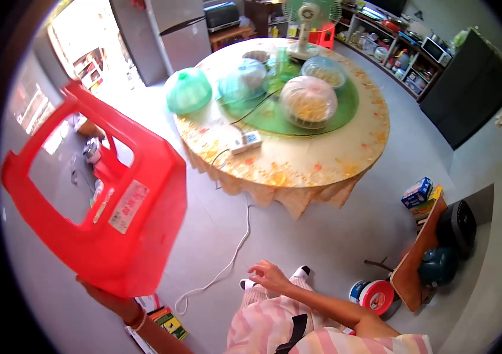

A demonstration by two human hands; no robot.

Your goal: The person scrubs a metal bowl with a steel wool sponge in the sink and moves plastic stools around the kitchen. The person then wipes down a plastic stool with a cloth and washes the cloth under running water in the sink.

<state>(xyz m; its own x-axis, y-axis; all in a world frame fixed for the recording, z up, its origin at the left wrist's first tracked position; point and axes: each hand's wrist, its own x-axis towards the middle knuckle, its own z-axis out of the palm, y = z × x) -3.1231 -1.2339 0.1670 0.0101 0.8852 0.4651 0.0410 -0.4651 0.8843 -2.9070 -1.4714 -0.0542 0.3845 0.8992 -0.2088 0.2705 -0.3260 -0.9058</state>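
The round table (274,168) wears a flowered cloth (345,154) — on it lie a green mat (345,109), a white power strip (245,143), a fan (306,29) and covered bowls (309,106) — some green, one pinkish.

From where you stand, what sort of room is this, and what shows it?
Probably a home dining area or kitchen: a round table with covered food bowls, a fridge, and crowded shelves.
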